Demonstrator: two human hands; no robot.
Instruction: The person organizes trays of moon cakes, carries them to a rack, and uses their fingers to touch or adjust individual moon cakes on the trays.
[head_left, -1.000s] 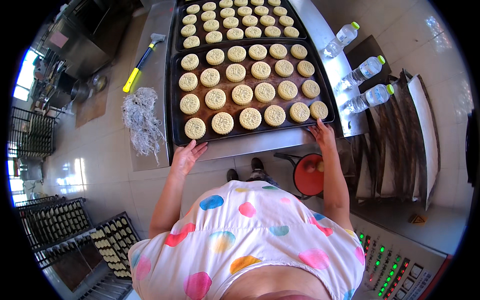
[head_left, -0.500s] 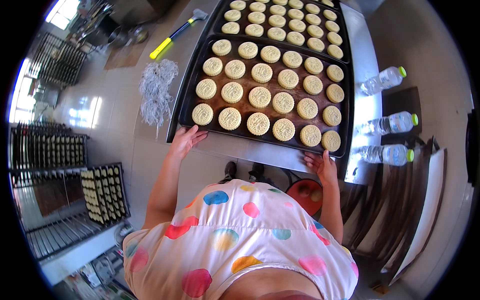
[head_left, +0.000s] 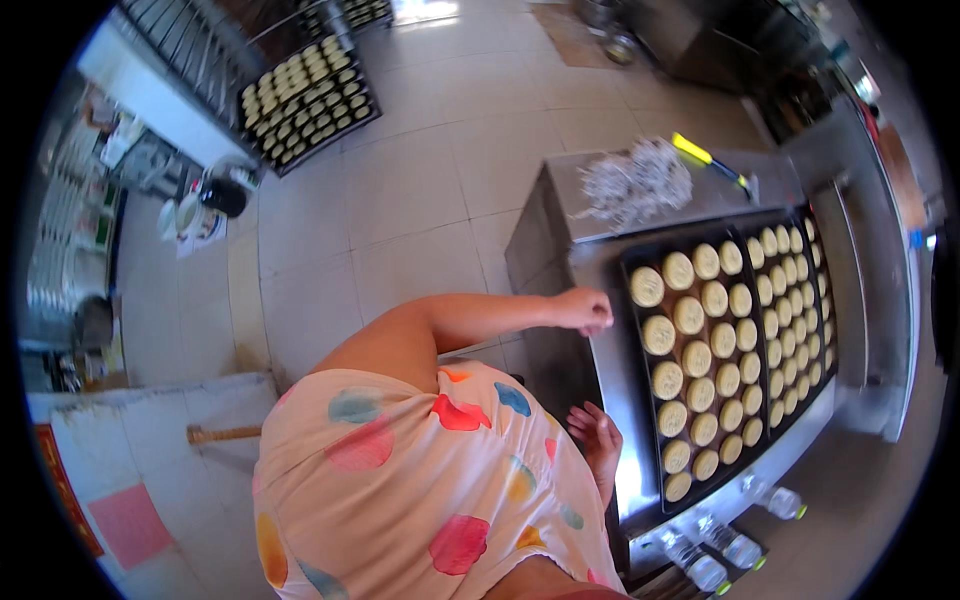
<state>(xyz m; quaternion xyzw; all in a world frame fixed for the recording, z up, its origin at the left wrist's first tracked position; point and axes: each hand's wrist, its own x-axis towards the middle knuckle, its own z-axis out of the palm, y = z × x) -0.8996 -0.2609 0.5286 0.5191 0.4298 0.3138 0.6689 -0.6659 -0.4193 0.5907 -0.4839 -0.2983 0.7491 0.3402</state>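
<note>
My left hand [head_left: 583,311], its fingers curled in, hovers by the near edge of the metal table [head_left: 630,470] and holds nothing that I can see. Lower down, between my body and the table, my right hand [head_left: 597,440] has its fingers apart and nothing in them. Both hands are off the dark baking tray [head_left: 655,440], which lies on the table with rows of round, pale, stamped mooncakes [head_left: 697,358]. Beyond it, a second tray [head_left: 820,386] is filled with more of the same mooncakes.
A tangle of white strands [head_left: 635,182] and a yellow-and-black-handled tool [head_left: 705,155] lie on the table's left part. Three clear bottles, one [head_left: 780,500] farthest off, lie along its right side. Across the tiled floor [head_left: 400,190] stands a stack of filled trays [head_left: 310,105].
Both hands have let go of the tray's near edge and drawn back. The view has swung left, so the table now sits at the right.
</note>
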